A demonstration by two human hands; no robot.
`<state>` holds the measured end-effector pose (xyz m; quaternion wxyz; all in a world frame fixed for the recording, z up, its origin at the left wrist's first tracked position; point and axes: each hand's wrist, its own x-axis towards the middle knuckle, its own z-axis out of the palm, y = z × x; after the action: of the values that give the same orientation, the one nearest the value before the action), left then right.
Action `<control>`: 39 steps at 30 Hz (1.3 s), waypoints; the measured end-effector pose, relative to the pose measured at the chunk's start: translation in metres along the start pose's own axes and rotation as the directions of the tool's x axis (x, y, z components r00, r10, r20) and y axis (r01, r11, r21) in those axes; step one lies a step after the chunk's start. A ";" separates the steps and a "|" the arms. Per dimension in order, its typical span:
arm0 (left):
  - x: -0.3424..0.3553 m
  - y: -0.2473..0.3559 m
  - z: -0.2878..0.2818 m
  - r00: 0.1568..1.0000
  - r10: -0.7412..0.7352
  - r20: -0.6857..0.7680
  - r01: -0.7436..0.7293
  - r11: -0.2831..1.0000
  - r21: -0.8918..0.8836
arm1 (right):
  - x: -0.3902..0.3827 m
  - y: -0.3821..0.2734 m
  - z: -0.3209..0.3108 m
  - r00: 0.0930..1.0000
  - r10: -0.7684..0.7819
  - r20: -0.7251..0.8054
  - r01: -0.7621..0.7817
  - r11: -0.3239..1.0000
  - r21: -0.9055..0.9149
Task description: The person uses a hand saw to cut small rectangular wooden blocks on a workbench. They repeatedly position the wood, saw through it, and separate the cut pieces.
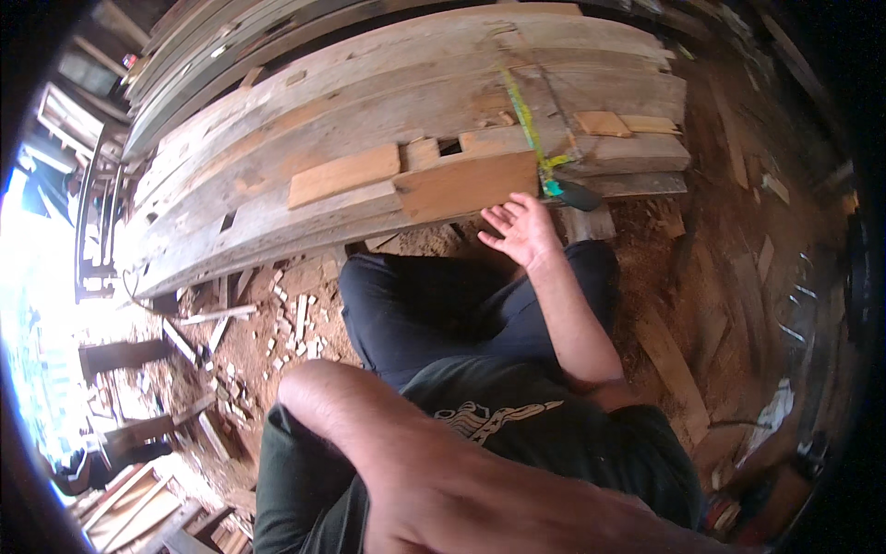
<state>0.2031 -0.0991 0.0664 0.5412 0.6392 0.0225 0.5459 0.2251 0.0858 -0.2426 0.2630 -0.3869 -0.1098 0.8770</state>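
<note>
My right hand (524, 231) is open, its fingers spread and palm turned up. It hovers at the front edge of a plank work surface (277, 129), just beneath a reddish-brown wooden board (466, 185). Close to its fingertips is a dark tool handle (574, 195) with a teal part. A yellow-green tape strip (522, 111) runs from there over the planks. My left arm bends at the elbow and crosses in front of my shirt. Of my left hand (452, 517) only a large part shows, very near the lower edge; its fingers cannot be made out.
A flat light-brown wood piece (343, 175) lies left of the board. Small wood blocks (604, 124) sit at the right end of the planks. Offcuts (300, 319) and sawdust cover the ground at left. Loose wood strips (672, 369) lie at right. Stacked boards (212, 55) stand behind.
</note>
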 end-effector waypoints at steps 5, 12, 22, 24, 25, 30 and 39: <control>0.025 -0.002 0.001 0.996 -0.052 0.078 0.039 0.987 0.157 | -0.001 -0.005 0.006 0.999 0.003 0.040 -0.006 0.997 0.080; 0.038 -0.006 -0.003 0.978 -0.151 0.141 0.120 0.972 0.204 | 0.005 -0.003 -0.001 0.994 -0.007 0.110 -0.012 0.985 0.172; 0.065 -0.005 0.003 0.925 -0.322 0.199 0.260 0.923 0.284 | 0.003 -0.005 0.002 0.984 -0.005 0.176 -0.029 0.981 0.190; 0.072 -0.005 0.004 0.899 -0.385 0.209 0.318 0.902 0.293 | 0.003 -0.006 0.002 0.994 0.019 0.110 -0.043 0.974 0.221; 0.074 -0.006 0.004 0.884 -0.419 0.209 0.350 0.888 0.299 | 0.004 -0.008 0.003 0.988 0.010 0.151 -0.042 0.977 0.207; 0.046 -0.041 -0.013 0.848 -0.528 0.035 0.529 0.848 -0.026 | 0.004 -0.009 0.001 0.986 0.022 0.166 -0.064 0.966 0.250; -0.159 -0.090 -0.172 0.645 0.070 -0.761 0.756 0.083 0.649 | 0.003 -0.016 -0.024 0.958 0.055 0.283 -0.116 0.972 0.205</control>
<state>0.0651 -0.0457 -0.1363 0.0913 0.5720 0.7016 0.4150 0.2471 0.1008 -0.2547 0.2479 -0.2342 -0.0306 0.9395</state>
